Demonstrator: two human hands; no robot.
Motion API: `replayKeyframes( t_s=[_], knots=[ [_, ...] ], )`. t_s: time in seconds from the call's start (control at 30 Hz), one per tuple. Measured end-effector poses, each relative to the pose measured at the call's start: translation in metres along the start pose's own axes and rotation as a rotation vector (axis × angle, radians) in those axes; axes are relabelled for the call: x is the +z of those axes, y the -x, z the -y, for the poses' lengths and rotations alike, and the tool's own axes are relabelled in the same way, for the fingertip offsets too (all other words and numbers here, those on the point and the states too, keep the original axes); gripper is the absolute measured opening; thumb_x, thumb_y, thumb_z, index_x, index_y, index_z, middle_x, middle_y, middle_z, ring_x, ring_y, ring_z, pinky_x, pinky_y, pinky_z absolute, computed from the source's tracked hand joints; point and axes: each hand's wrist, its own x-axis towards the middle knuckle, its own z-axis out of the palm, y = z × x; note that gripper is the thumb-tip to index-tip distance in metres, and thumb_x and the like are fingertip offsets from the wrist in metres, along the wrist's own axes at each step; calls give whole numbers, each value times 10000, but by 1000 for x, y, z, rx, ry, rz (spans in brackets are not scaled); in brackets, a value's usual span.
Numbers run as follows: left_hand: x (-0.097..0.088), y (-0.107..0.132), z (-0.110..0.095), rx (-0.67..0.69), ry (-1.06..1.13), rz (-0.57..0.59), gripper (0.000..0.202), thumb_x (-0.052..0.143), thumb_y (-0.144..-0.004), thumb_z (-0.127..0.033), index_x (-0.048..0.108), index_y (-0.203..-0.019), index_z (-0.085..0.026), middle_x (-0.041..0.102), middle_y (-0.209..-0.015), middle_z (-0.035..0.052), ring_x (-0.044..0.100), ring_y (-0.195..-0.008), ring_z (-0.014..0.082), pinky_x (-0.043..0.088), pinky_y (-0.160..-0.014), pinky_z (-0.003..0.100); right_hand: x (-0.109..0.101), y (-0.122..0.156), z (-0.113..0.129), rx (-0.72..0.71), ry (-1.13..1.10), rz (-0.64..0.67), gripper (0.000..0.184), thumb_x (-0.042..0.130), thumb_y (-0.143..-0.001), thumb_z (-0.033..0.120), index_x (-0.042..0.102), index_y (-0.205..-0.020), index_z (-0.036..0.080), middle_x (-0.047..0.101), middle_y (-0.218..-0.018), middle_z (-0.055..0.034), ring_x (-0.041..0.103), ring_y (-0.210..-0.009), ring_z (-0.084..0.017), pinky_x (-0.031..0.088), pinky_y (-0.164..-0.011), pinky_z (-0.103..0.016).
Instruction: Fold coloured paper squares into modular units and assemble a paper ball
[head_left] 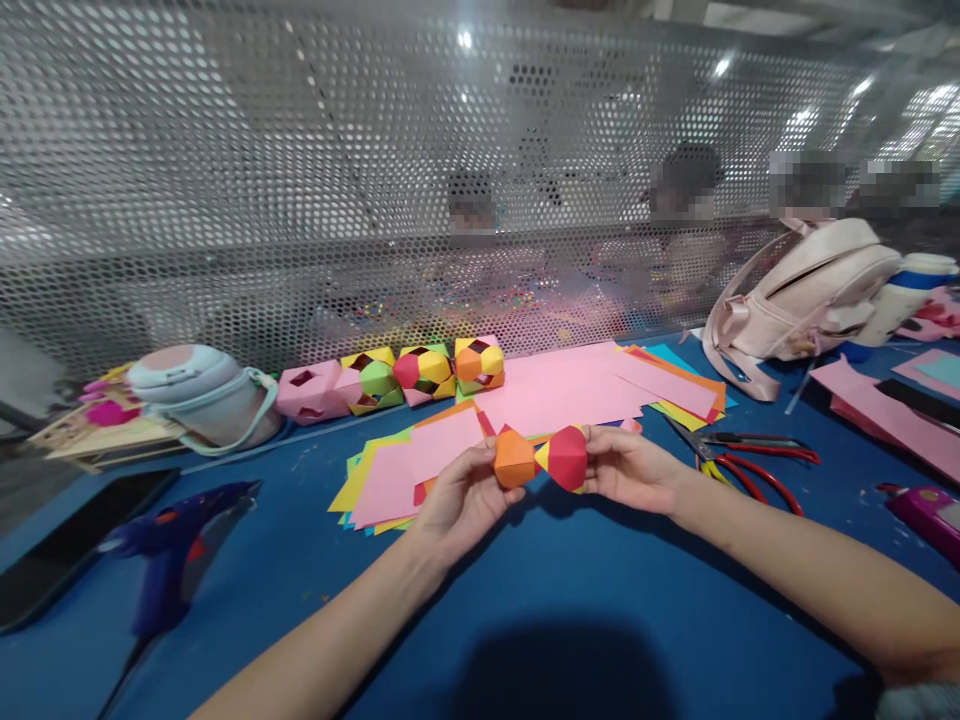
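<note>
Over blue tabletop, left hand and right hand pinch folded paper.

On the table, paper sheets lie behind the folded piece, the glue gun left.

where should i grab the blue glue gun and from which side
Grip the glue gun by its handle, probably from the near side: the handle reaches toward the person, cord trailing from its end, while the tapered nozzle points away to the right.
</note>
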Motion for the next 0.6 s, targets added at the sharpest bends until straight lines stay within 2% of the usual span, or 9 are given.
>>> replayKeyframes(
  t_s=[0.3, 0.4, 0.6],
  knots=[
    [1, 1, 4, -13, 14, 31, 94, 518, -749, -79, 559, -810, -137, 640, -771, 36, 625, -603, 142, 536, -466, 249, -1, 0, -6, 9, 24, 23, 199, 661, -682, 146, 562, -854, 139, 645, -776, -18, 628, -690, -126, 475, -718, -296],
    [2, 1, 7, -4, 6, 30, 94, 506, -773, -84, 562, -834, -130, 661, -835, 55, 645, -641, 151, 548, -486, 249, -2, -1, -9, 6, 19, 27, 213, 677, -688, 155, 572, -871, 132, 655, -794, -29, 634, -705, -126, 478, -733, -296],
    [2, 0, 10, -20, 22, 14, 103, 493, -829, -142, 573, -891, -124, 681, -838, 70, 658, -642, 152, 566, -521, 267, -2, -3, -9, 47, -41, -13, 200, 670, -685, 161, 571, -858, 140, 667, -792, -32, 647, -710, -145, 490, -723, -305]
  ],
)
